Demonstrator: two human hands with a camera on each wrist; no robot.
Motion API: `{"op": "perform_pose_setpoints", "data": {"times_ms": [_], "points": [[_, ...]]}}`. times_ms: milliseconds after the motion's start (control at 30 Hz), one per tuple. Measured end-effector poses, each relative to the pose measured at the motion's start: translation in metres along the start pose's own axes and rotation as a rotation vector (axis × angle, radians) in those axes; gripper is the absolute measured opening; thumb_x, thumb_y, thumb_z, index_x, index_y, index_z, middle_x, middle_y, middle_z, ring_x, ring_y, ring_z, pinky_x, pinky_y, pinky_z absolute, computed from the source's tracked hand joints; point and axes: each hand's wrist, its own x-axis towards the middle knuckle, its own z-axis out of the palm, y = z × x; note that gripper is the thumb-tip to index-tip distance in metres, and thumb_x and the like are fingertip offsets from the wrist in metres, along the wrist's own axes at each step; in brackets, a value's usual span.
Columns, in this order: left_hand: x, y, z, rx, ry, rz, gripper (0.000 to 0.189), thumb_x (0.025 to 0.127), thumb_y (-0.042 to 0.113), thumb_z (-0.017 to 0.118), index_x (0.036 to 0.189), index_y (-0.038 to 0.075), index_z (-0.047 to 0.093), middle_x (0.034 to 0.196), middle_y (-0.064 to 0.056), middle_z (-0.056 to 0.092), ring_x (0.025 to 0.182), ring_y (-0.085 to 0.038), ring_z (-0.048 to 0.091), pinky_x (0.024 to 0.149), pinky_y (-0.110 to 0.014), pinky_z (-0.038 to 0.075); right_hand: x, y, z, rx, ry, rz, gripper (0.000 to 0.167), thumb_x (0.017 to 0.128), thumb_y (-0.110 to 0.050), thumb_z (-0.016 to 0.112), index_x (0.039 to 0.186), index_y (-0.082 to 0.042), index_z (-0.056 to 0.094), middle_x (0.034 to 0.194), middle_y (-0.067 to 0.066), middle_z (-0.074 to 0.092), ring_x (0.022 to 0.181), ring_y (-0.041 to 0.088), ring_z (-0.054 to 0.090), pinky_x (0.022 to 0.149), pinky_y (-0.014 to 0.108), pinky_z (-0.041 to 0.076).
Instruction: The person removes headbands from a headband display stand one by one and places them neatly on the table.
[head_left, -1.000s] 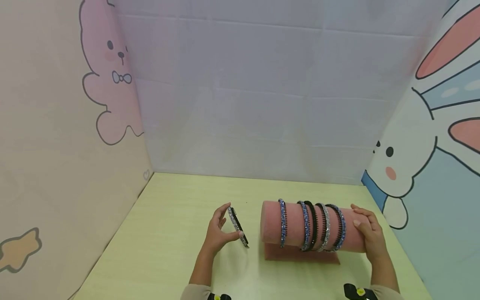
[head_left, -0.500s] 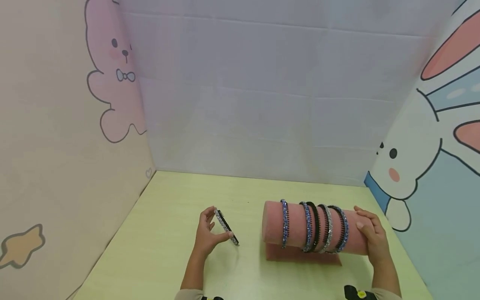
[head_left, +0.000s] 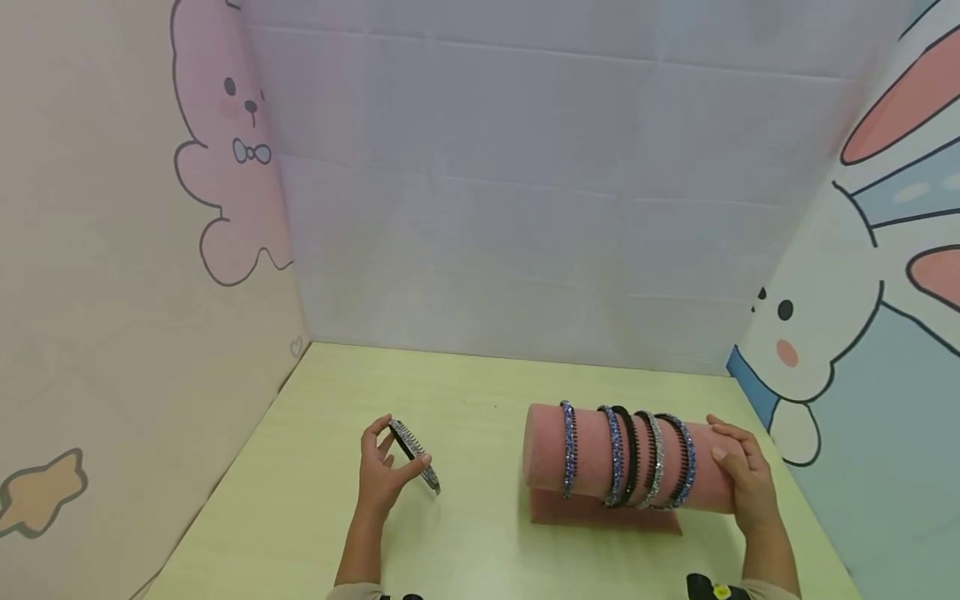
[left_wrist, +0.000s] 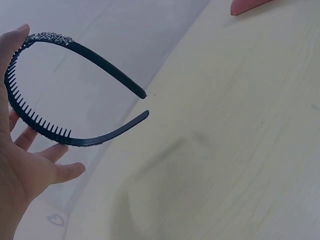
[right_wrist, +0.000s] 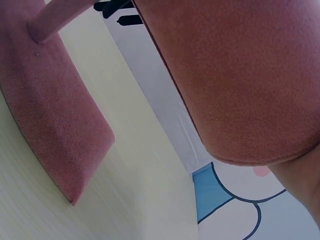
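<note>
Out over the left part of the table, my left hand (head_left: 381, 482) pinches a headband (left_wrist: 107, 65) between thumb and fingers. It is black with comb teeth inside and silver glitter on top, and its two open ends point away from the palm in the left wrist view. My right hand (head_left: 752, 483) grips the right end of a pink velvet headband stand (head_left: 588, 450), a lying roll above a flat base (right_wrist: 55, 125). Several headbands circle the roll: a blue one (head_left: 569, 450) near the left end, others in blue, black and silver (head_left: 655, 462) grouped further right.
Both stand and hands are over a pale yellow table (head_left: 300, 500). A plain hanging cloth (head_left: 480, 208) closes off its back edge. Printed walls stand on both sides, with a bear (head_left: 217, 167) at left and a rabbit (head_left: 817, 333) at right.
My left hand has carried the headband leftward, away from the stand, and the headband has turned so its toothed inner side shows more. The right hand keeps its hold on the roll.
</note>
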Motion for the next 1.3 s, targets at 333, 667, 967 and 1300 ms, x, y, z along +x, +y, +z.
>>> {"op": "perform_pose_setpoints", "data": {"times_ms": [333, 667, 967, 1300], "points": [[0.003, -0.027, -0.008, 0.014, 0.229, 0.086, 0.086, 0.065, 0.005, 0.084, 0.138, 0.014, 0.040, 0.135, -0.003, 0.030, 0.120, -0.032, 0.035, 0.092, -0.058, 0.031, 0.000, 0.001, 0.000, 0.000, 0.000, 0.001, 0.026, 0.095, -0.007, 0.045, 0.120, -0.004, 0.050, 0.130, -0.010, 0.051, 0.117, 0.010, 0.038, 0.086, 0.023, 0.028], [0.006, -0.033, -0.008, 0.227, 0.443, 0.174, 0.091, 0.056, 0.018, 0.090, 0.136, 0.021, 0.047, 0.135, -0.002, 0.037, 0.123, -0.024, 0.031, 0.088, -0.052, 0.031, 0.001, 0.001, 0.000, -0.002, 0.003, 0.002, 0.026, 0.095, -0.008, 0.044, 0.120, -0.003, 0.050, 0.130, -0.011, 0.051, 0.118, 0.011, 0.037, 0.087, 0.022, 0.027], [0.009, -0.037, -0.010, 0.326, 0.626, 0.150, 0.101, 0.051, 0.028, 0.093, 0.136, 0.009, 0.041, 0.135, -0.010, 0.035, 0.124, -0.028, 0.024, 0.089, -0.051, 0.029, 0.001, 0.000, 0.000, 0.009, 0.001, -0.005, 0.026, 0.095, -0.007, 0.045, 0.119, -0.002, 0.050, 0.129, -0.010, 0.052, 0.118, 0.011, 0.037, 0.087, 0.021, 0.028], [0.017, -0.040, -0.027, 0.359, 0.663, 0.010, 0.105, 0.051, 0.034, 0.092, 0.140, 0.018, 0.038, 0.132, -0.012, 0.030, 0.125, -0.028, 0.019, 0.091, -0.049, 0.028, 0.001, 0.000, 0.000, 0.033, 0.009, -0.008, 0.025, 0.095, -0.006, 0.044, 0.119, -0.001, 0.051, 0.127, -0.009, 0.053, 0.118, 0.012, 0.038, 0.088, 0.022, 0.028]]}}
